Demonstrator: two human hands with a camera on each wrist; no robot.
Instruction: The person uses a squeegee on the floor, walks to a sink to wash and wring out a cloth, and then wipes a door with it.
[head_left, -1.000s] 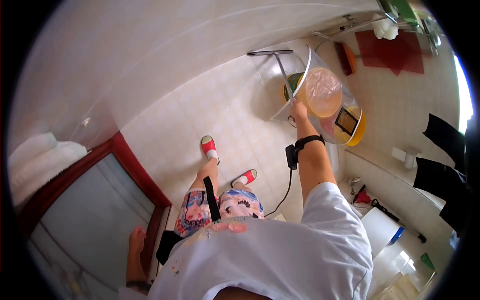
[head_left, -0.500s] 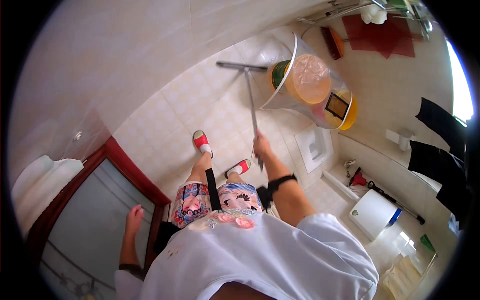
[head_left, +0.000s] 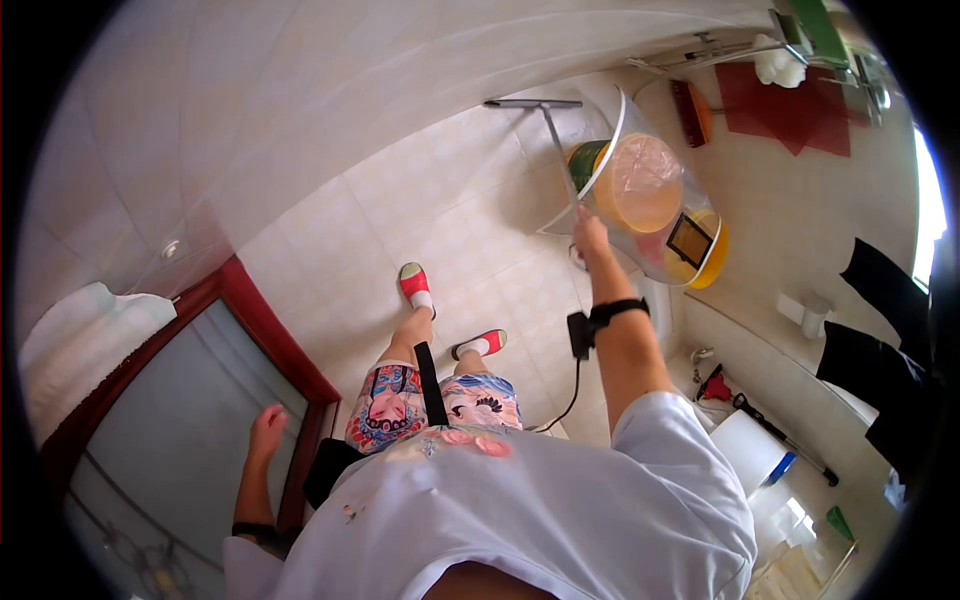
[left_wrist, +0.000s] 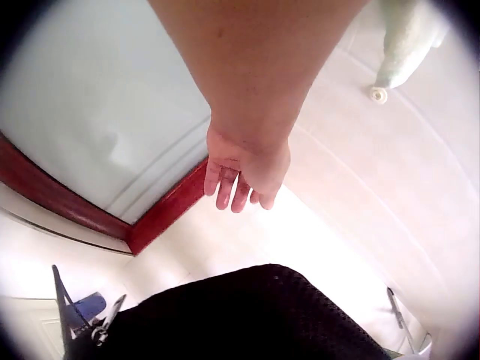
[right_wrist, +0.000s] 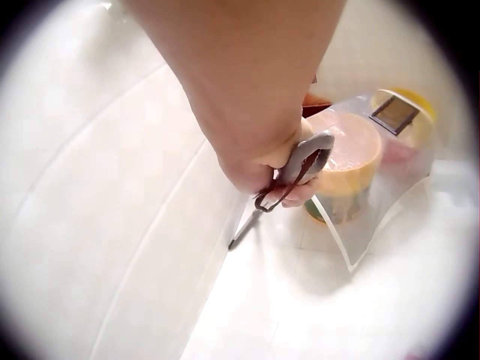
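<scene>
The right hand (head_left: 592, 232) is clenched around the squeegee handle (head_left: 560, 150); the left hand (left_wrist: 241, 171) hangs released. The blade (head_left: 532, 103) could knock the orange bucket (head_left: 640, 185) beside it.

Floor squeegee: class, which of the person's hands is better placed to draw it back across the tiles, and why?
The right hand. It already grips the floor squeegee by its handle, arm stretched toward the wall. The left hand hangs open beside the red door frame, far from the tool.

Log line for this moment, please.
right hand: grips squeegee handle | blade: at wall base | left hand: free, fingers relaxed, near red door frame
</scene>
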